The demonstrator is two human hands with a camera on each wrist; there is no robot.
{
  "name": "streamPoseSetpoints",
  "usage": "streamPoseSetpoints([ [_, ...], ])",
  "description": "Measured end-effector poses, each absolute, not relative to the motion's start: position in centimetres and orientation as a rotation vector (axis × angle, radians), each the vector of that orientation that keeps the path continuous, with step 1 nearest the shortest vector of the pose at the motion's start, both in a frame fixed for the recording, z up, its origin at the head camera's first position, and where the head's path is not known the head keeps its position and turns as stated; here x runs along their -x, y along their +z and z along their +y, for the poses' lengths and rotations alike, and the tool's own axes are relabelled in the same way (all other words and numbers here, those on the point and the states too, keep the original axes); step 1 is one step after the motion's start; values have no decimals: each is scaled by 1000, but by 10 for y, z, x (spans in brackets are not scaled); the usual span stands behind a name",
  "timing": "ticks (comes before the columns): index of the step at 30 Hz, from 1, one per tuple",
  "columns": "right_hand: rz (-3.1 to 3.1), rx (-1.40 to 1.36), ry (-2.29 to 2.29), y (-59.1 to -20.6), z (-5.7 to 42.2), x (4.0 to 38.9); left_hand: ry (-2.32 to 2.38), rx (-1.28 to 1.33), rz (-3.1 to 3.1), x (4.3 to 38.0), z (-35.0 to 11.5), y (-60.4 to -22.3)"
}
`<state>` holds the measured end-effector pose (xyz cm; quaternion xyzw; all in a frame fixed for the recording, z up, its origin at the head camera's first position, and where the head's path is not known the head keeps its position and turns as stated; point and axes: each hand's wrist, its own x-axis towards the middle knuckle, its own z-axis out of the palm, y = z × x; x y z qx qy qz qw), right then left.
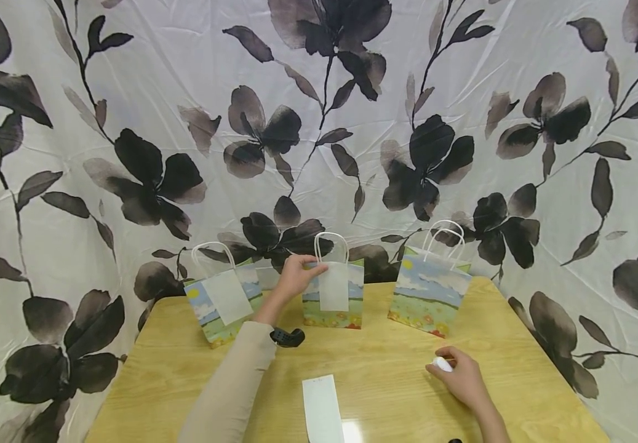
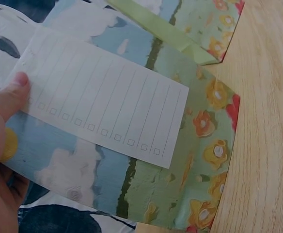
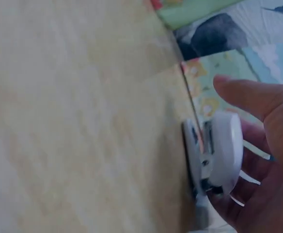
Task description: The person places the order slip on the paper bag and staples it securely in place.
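Observation:
My left hand point(image 1: 296, 277) pinches the top edge of a white lined checklist sheet point(image 2: 105, 97) against the front of the middle gift bag point(image 1: 310, 295). In the left wrist view the thumb lies on the sheet's end and the other fingers are partly behind the bag. A small white stapler point(image 3: 226, 150) is held in the fingers of my right hand point(image 1: 462, 375), low over the table at the right. In the right wrist view the thumb stands apart from the stapler and the fingertips are hidden behind it.
The left gift bag point(image 1: 205, 317) has a white sheet point(image 1: 227, 298) on its front. Another gift bag point(image 1: 429, 292) stands at the right. A long white paper strip point(image 1: 321, 406) lies at the near middle of the wooden table point(image 1: 385, 381). Floral cloth point(image 1: 352, 123) hangs behind.

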<state>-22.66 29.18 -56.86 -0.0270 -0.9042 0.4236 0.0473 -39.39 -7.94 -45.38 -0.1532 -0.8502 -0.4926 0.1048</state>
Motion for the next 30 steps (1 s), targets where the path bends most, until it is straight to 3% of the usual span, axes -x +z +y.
streamPoseSetpoints([
  [30, -2747, 202, 1248, -579, 306, 203, -1479, 479, -2494, 392, -83, -459],
])
